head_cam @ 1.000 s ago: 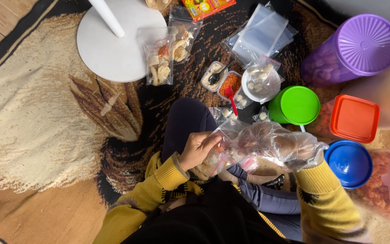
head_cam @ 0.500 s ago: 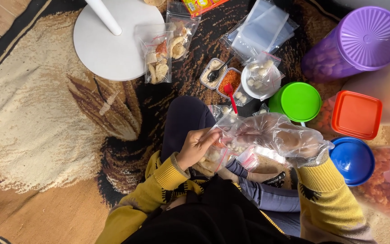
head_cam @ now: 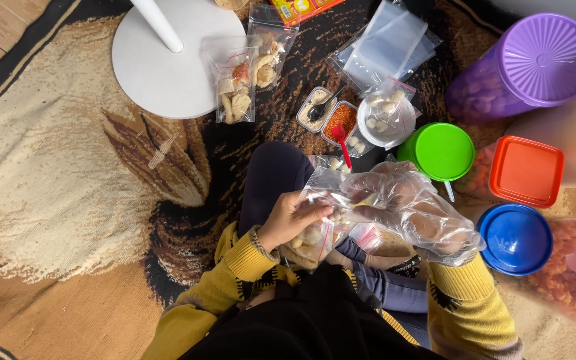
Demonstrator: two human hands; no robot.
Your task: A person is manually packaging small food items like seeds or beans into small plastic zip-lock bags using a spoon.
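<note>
Item, far left: patterned rug [head_cam: 68, 173], bearing a round white stand base [head_cam: 168, 73]. Beside it lay two filled snack bags [head_cam: 235, 87], sealed, resting partly on the base.

Item, centre: my left hand [head_cam: 288, 220], bare, fingers [head_cam: 315, 212] closed in a pinch on the mouth of a small clear zip bag [head_cam: 318, 233]. The bag hung just under those fingers over my lap, holding pale crackers. Above it sat two small seasoning trays [head_cam: 331, 113] with a red spoon [head_cam: 343, 143].

Item, right of centre: my right hand [head_cam: 401, 203], inside a loose clear plastic glove [head_cam: 435, 227], fingers curled at the same bag's opening, touching it from the right; what they gripped I could not tell.

Item, far right: green lid [head_cam: 443, 150], orange lid [head_cam: 527, 171], blue lid [head_cam: 516, 239], purple tub [head_cam: 528, 67].
</note>
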